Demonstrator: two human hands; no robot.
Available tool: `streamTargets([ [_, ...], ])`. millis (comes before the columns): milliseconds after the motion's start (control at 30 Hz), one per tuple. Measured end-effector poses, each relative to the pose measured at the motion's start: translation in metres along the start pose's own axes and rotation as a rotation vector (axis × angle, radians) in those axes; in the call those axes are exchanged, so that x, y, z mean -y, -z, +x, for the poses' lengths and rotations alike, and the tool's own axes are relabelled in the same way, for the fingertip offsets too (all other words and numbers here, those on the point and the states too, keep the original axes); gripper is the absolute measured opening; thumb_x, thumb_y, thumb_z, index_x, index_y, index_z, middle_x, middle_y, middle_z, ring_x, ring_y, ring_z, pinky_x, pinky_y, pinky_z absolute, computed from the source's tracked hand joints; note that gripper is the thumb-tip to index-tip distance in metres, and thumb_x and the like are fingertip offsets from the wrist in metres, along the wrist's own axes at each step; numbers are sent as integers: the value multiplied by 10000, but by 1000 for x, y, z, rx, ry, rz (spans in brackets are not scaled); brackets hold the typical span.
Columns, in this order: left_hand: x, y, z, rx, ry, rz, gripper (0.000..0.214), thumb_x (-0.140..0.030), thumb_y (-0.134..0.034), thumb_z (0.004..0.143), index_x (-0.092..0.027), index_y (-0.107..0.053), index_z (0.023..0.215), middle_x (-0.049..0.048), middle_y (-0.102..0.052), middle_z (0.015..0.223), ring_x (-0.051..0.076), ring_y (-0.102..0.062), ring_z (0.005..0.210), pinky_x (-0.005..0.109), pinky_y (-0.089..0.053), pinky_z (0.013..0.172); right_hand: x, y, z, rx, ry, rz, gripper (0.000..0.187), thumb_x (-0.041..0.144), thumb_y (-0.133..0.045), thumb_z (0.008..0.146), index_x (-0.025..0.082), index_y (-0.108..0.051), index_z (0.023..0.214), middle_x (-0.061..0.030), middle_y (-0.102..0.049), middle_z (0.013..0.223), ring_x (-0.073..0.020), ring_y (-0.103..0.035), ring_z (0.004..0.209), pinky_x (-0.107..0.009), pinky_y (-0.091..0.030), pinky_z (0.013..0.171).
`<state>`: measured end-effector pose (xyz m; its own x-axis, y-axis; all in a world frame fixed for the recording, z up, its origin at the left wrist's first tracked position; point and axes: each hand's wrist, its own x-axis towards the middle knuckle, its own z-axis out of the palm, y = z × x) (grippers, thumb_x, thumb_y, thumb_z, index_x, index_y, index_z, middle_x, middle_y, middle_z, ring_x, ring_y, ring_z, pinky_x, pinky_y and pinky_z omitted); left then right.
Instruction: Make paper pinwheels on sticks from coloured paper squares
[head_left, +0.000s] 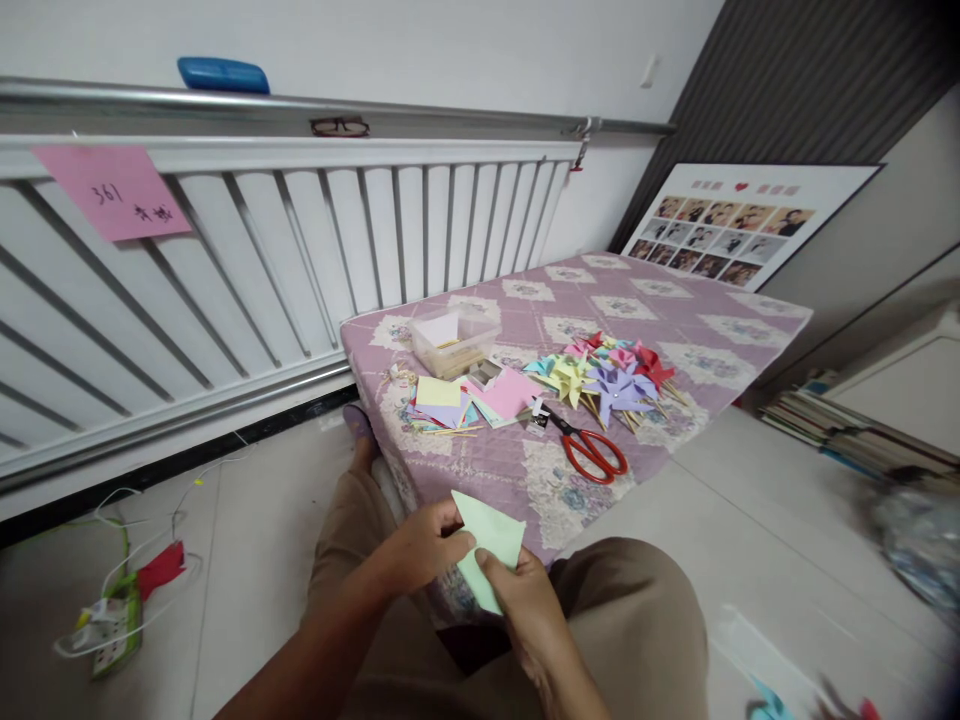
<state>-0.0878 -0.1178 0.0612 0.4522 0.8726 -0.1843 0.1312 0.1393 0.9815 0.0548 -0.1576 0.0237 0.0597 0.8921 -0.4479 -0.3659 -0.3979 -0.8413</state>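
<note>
A light green sheet of paper [491, 535] is held between my two hands, just above the near edge of the cloth-covered table. My left hand [431, 545] grips its left edge, with the thumb on top. On the lower right side, my right hand [525, 595] pinches it with the thumb lying on the paper. Beyond the hands lie red-handled scissors [592, 452]. Behind them is a pile of colourful paper pinwheels [615, 385] on sticks. Stacked coloured paper sheets [441, 395] and a pink sheet [510, 392] lie to their left.
A clear plastic box [450, 345] stands at the table's left side. The flowered tablecloth [487, 480] covers the table, beside a white radiator [405, 230]. A power strip [116, 630] with cables lies on the floor at left. A photo board [720, 235] leans behind the table.
</note>
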Motion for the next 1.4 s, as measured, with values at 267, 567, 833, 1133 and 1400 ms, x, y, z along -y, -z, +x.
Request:
streamTargets([
  [267,38,-18,-16,-362,66,-700,366,-396,-630,769,-192,-594,1071,53,-601,977,143,-552,833,242,-431,694,1,-5,4,-63,-2,285,337,300,-825,565,153,-712,846,-26,-766,733,-140,-655,559,-219,-502,544],
  [567,48,-62,-13,-465,49,-686,331,-331,-719,696,-132,-645,949,73,-669,883,151,-579,754,271,-448,729,-5,-11,3,-132,37,274,342,336,-813,583,159,-710,857,-49,-770,827,-197,-699,687,-277,-542,647],
  [833,43,-65,4,-569,84,-715,304,-326,-730,668,-95,-673,857,87,-695,768,159,-594,628,274,-446,621,-13,-13,5,-116,79,225,383,344,-782,638,134,-692,945,-64,-770,844,-214,-701,718,-286,-530,659],
  [1133,32,-62,2,-575,87,-768,302,-319,-745,643,-92,-668,827,74,-693,722,188,-625,667,316,-470,689,-7,-19,-1,-73,73,268,366,338,-765,659,159,-686,968,-67,-767,881,-233,-704,755,-325,-539,715],
  [1400,24,-49,6,-591,152,-751,217,-310,-717,626,-156,-633,753,50,-678,679,200,-623,621,312,-461,613,-4,-13,-3,47,115,200,311,363,-688,760,215,-638,1029,-22,-729,929,-188,-657,797,-265,-504,687],
])
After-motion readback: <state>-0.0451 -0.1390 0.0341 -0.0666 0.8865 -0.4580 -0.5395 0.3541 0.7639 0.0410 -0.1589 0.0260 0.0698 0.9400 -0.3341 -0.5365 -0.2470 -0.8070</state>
